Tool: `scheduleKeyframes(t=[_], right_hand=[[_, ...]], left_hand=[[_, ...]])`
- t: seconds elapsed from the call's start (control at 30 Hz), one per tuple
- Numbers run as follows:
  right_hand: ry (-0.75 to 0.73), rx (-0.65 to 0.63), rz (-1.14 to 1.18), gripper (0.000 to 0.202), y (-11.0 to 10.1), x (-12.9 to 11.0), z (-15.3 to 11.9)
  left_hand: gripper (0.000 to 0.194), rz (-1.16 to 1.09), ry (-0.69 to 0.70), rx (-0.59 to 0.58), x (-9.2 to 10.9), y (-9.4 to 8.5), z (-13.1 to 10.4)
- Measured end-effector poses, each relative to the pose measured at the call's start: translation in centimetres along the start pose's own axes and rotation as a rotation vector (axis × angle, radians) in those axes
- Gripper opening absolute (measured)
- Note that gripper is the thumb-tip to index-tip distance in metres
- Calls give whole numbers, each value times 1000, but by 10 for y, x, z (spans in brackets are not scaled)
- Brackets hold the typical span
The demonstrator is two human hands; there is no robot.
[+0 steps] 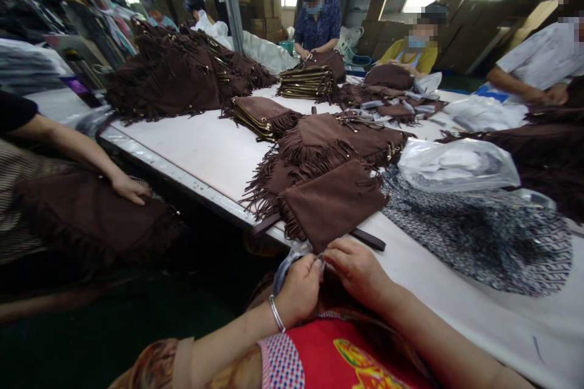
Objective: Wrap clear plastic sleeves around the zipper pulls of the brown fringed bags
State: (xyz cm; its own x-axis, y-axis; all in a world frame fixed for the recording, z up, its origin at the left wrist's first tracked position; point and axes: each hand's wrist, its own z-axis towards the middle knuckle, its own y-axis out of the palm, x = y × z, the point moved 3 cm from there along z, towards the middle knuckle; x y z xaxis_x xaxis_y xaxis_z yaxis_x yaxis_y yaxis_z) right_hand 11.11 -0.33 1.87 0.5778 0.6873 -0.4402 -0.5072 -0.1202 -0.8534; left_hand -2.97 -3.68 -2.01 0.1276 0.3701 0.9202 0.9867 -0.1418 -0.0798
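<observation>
My left hand (301, 289), with a silver bangle at its wrist, is closed on a crumpled piece of clear plastic (286, 266) in front of my lap. Close against it, my right hand (358, 267) pinches at the same spot, its fingertips meeting the left thumb; what lies between them is mostly hidden. Just beyond both hands, a brown fringed pouch (335, 200) lies at the table edge, with a dark strap (368, 239) showing beside it. More brown fringed pouches (314, 137) are heaped behind it.
A patterned dark cloth (474, 231) and a clear plastic bag (458, 164) lie to the right on the white table (191, 149). Large brown piles (173, 73) stand at the far left. At left, a co-worker's hand (130, 187) rests on a brown pouch. Other people work across the table.
</observation>
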Motion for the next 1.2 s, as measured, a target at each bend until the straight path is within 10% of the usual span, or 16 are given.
scheduleKeyframes(t=[0.27,0.8,1.07,1.2], right_hand=[[134,-41,42,18,1,-3,6],[-166,-249,-258,9,-3,-7,12],[-254,-270,-378,12,-4,-16,10],[-295,-216,-364,16,-8,-13,2]], left_hand=[[26,462,298,34,0,-3,-4],[31,716,454,54,1,-2,-5],[30,461,370,-52,8,-4,-6],[38,-3,-29,-299,3,2,-2]])
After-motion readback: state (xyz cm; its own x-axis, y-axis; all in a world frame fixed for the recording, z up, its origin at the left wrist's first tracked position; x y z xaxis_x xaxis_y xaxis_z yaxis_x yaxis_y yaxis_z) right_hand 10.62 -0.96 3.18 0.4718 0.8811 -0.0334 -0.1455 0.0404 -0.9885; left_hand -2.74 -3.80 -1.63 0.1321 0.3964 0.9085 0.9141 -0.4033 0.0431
